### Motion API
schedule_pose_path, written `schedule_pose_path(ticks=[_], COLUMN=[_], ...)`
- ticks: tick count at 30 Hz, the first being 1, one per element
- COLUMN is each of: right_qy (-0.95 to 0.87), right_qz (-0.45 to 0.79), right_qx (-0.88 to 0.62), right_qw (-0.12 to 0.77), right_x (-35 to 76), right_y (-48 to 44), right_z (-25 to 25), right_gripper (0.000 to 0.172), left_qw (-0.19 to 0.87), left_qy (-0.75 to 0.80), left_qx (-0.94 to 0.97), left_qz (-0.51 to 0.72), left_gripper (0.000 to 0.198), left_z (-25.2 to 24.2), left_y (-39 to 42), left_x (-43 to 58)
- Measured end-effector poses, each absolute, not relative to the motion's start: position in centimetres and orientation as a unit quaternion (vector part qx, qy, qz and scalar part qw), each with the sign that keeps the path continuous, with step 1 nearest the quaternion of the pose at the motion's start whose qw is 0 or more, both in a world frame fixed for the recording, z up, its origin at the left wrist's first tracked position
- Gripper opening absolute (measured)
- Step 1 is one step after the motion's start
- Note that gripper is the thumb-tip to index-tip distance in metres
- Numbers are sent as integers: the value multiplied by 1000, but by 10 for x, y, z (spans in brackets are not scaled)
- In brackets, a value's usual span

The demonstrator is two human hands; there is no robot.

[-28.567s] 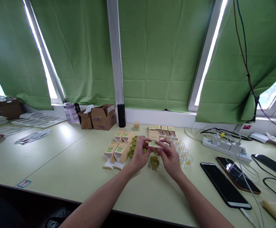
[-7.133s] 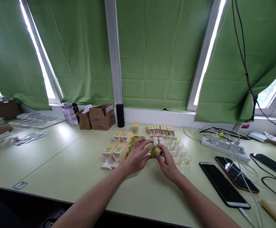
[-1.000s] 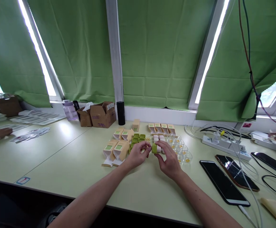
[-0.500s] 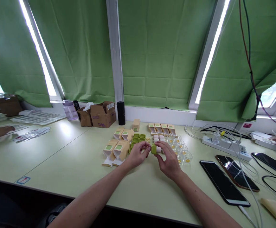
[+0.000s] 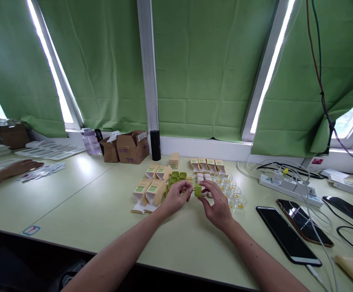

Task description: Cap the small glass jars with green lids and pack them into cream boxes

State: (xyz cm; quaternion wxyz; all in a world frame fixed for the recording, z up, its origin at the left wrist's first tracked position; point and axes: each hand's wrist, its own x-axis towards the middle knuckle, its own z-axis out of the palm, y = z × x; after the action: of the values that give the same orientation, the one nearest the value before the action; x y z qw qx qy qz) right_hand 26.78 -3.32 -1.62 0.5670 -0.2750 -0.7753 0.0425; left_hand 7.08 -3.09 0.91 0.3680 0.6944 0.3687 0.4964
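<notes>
Between the fingertips of my right hand [image 5: 217,206] is a small green square cap-like piece [image 5: 198,190] with a pale part behind it, held just above the table. My left hand [image 5: 178,198] is pinched close to the green face of that piece; the tiny thing at its fingertips is too small to name. More green square pieces [image 5: 174,177] lie behind my left hand, beside small yellow bits [image 5: 189,179]. Pale pink pieces [image 5: 203,177] stand behind my right hand. To its right are clear cups with yellow centres [image 5: 239,202].
Open kraft boxes [image 5: 155,191] lie left of the hands, with more boxes [image 5: 207,165] behind. At right are phones [image 5: 287,233], cables and a power strip [image 5: 290,190]. A black bottle [image 5: 155,145] and cartons [image 5: 132,148] stand at the back. Another person's hand [image 5: 24,166] rests far left.
The green piece in my right hand has turned slightly, with less of its pale part showing. My left fingertips stay beside it. The other person's hand at left has reached further right.
</notes>
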Motion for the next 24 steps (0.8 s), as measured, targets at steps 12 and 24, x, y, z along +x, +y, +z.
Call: schedule_pose_path(ticks=[12, 24], right_qy=[-761, -772], right_qz=[66, 55], right_qx=[-274, -297], right_qw=[584, 559], right_x=[269, 273], right_y=[-31, -29], right_z=[-17, -17], right_gripper=[39, 48], left_qw=[355, 71], left_qy=[367, 370], left_qx=[675, 760], left_qz=[532, 530], left_gripper=[35, 29], left_z=[11, 7], left_y=[-31, -32], left_x=[69, 63])
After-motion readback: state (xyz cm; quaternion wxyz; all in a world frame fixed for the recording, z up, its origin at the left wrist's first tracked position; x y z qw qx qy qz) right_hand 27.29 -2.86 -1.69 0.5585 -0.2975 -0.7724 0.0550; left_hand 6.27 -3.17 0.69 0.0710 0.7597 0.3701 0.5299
